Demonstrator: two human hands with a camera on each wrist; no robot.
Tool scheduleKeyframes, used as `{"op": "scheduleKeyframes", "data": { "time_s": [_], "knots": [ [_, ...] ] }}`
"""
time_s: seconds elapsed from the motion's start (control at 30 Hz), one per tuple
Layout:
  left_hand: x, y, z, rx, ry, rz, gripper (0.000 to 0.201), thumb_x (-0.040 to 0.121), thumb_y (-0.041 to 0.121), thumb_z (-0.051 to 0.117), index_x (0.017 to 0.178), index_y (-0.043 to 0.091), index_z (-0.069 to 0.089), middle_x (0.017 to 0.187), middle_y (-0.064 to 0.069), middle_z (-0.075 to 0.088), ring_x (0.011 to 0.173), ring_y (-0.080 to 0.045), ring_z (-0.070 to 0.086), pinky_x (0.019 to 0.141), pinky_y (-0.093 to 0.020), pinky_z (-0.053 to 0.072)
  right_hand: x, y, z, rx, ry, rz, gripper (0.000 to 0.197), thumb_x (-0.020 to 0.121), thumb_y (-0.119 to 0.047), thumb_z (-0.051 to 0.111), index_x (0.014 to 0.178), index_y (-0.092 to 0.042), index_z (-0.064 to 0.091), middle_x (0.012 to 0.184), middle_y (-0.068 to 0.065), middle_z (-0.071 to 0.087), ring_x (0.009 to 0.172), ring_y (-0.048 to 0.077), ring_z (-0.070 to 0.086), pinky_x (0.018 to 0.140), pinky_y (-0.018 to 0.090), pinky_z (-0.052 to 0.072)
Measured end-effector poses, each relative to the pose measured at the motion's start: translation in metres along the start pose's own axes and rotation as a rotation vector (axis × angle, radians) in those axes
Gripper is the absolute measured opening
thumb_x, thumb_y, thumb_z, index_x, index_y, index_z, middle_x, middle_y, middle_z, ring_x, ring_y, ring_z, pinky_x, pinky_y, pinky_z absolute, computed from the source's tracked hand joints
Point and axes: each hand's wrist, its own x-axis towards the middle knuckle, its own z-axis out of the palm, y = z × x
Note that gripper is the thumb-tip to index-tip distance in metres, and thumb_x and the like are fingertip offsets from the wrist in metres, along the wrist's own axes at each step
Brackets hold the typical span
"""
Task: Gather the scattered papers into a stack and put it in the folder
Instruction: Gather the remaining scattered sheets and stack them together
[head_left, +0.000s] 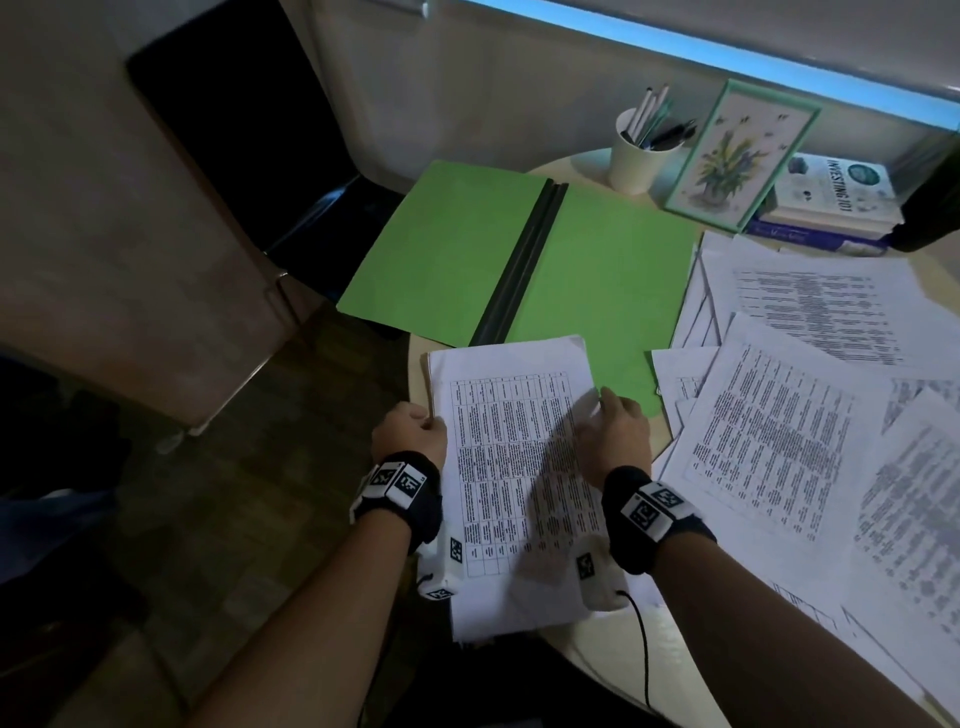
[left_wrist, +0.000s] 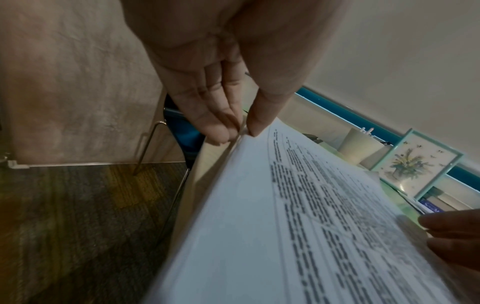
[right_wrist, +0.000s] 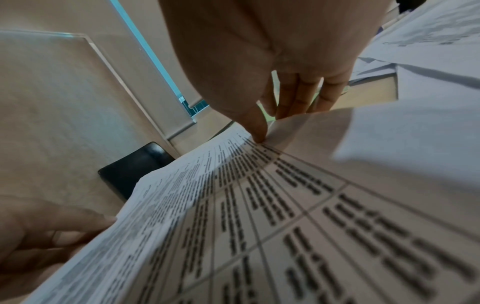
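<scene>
A stack of printed papers (head_left: 514, 467) lies at the near edge of the round table, its far end overlapping the open green folder (head_left: 441, 249). My left hand (head_left: 423, 423) pinches the stack's left edge, thumb on top and fingers (left_wrist: 215, 123) underneath. My right hand (head_left: 605, 410) pinches the right edge, with its thumb on the top sheet and its fingers (right_wrist: 298, 98) below. The stack (left_wrist: 298, 226) looks slightly lifted and bowed between both hands. More loose papers (head_left: 779, 441) lie scattered and overlapping on the right of the table.
A white cup of pens (head_left: 641, 156), a framed flower picture (head_left: 737, 156) and stacked books (head_left: 831, 202) stand at the table's back. A black chair (head_left: 244, 119) sits left of the table over the carpeted floor. The folder's left flap overhangs the table edge.
</scene>
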Motion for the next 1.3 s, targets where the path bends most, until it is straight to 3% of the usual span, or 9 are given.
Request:
{"op": "scheduleKeyframes", "data": {
  "time_s": [0.23, 0.33, 0.53, 0.67, 0.77, 0.9, 1.03, 1.13, 1.3],
  "knots": [
    [-0.008, 0.004, -0.002, -0.039, 0.025, -0.049, 0.009, 0.089, 0.022, 0.056, 0.096, 0.02, 0.061, 0.1, -0.006, 0.067, 0.087, -0.027, 0.064, 0.081, -0.037, 0.056, -0.003, -0.001, -0.011, 0.069, -0.026, -0.019, 0.048, 0.092, -0.014, 0.044, 0.14, -0.008, 0.043, 0.134, 0.017, 0.049, 0.121, 0.032, 0.049, 0.103, 0.04, 0.041],
    [-0.02, 0.014, -0.003, -0.034, 0.061, -0.031, 0.021, 0.087, 0.021, 0.055, 0.107, 0.017, 0.059, 0.11, -0.006, 0.061, 0.097, -0.028, 0.061, 0.085, -0.038, 0.053, -0.004, 0.008, -0.018, 0.114, -0.028, -0.04, 0.047, 0.091, -0.011, 0.051, 0.138, -0.009, 0.045, 0.132, 0.014, 0.052, 0.113, 0.029, 0.055, 0.097, 0.034, 0.044],
    [-0.065, 0.044, 0.021, -0.012, 0.083, 0.224, 0.029, 0.085, 0.024, 0.059, 0.114, 0.022, 0.057, 0.121, 0.0, 0.051, 0.103, -0.025, 0.058, 0.089, -0.042, 0.051, -0.011, 0.026, -0.039, 0.246, 0.019, -0.034, 0.045, 0.09, -0.017, 0.058, 0.133, -0.015, 0.049, 0.121, 0.003, 0.061, 0.102, 0.023, 0.061, 0.089, 0.035, 0.051],
    [-0.102, 0.083, 0.049, -0.063, -0.038, 0.311, 0.022, 0.088, 0.021, 0.057, 0.109, 0.024, 0.056, 0.11, 0.007, 0.057, 0.095, -0.02, 0.059, 0.085, -0.036, 0.051, -0.011, 0.062, -0.067, 0.245, 0.156, 0.081, 0.036, 0.087, -0.029, 0.059, 0.121, -0.019, 0.054, 0.119, 0.002, 0.062, 0.102, 0.027, 0.061, 0.092, 0.043, 0.05],
    [-0.14, 0.113, 0.087, -0.049, -0.251, 0.369, 0.024, 0.089, 0.017, 0.056, 0.113, 0.021, 0.055, 0.108, 0.003, 0.061, 0.095, -0.021, 0.06, 0.082, -0.035, 0.053, -0.01, 0.115, -0.102, 0.212, 0.263, 0.23, 0.032, 0.084, -0.032, 0.063, 0.112, -0.018, 0.055, 0.118, 0.007, 0.06, 0.104, 0.031, 0.059, 0.092, 0.045, 0.048],
    [-0.173, 0.147, 0.143, 0.107, -0.382, 0.374, 0.048, 0.092, 0.023, 0.058, 0.136, 0.016, 0.041, 0.134, -0.006, 0.049, 0.117, -0.027, 0.051, 0.095, -0.034, 0.044, -0.012, 0.196, -0.146, 0.205, 0.31, 0.547, 0.045, 0.081, -0.029, 0.065, 0.121, -0.018, 0.047, 0.128, 0.011, 0.049, 0.113, 0.035, 0.053, 0.096, 0.051, 0.044],
    [-0.175, 0.155, 0.184, 0.358, -0.274, 0.381, 0.083, 0.087, 0.042, 0.064, 0.15, 0.012, 0.018, 0.151, -0.01, 0.032, 0.137, -0.029, 0.031, 0.11, -0.036, 0.03, -0.012, 0.252, -0.174, 0.217, 0.324, 0.565, 0.052, 0.082, -0.033, 0.066, 0.128, -0.018, 0.044, 0.131, 0.012, 0.048, 0.113, 0.037, 0.054, 0.096, 0.051, 0.045],
    [-0.166, 0.154, 0.213, 0.461, -0.271, 0.351, 0.116, 0.073, 0.054, 0.074, 0.152, 0.011, 0.001, 0.159, -0.012, 0.011, 0.145, -0.031, 0.015, 0.118, -0.043, 0.018, -0.013, 0.286, -0.194, 0.158, 0.375, 0.66, 0.068, 0.075, -0.038, 0.072, 0.132, -0.016, 0.042, 0.137, 0.013, 0.042, 0.124, 0.037, 0.043, 0.1, 0.052, 0.038],
    [-0.17, 0.153, 0.235, 0.594, -0.205, 0.326, 0.125, 0.059, 0.052, 0.085, 0.15, 0.017, 0.006, 0.156, -0.013, 0.019, 0.141, -0.035, 0.022, 0.111, -0.053, 0.029, -0.018, 0.329, -0.213, 0.111, 0.286, 0.786, 0.112, 0.055, -0.055, 0.087, 0.138, -0.008, 0.028, 0.138, 0.021, 0.035, 0.124, 0.042, 0.04, 0.097, 0.057, 0.043]
  ]
}}
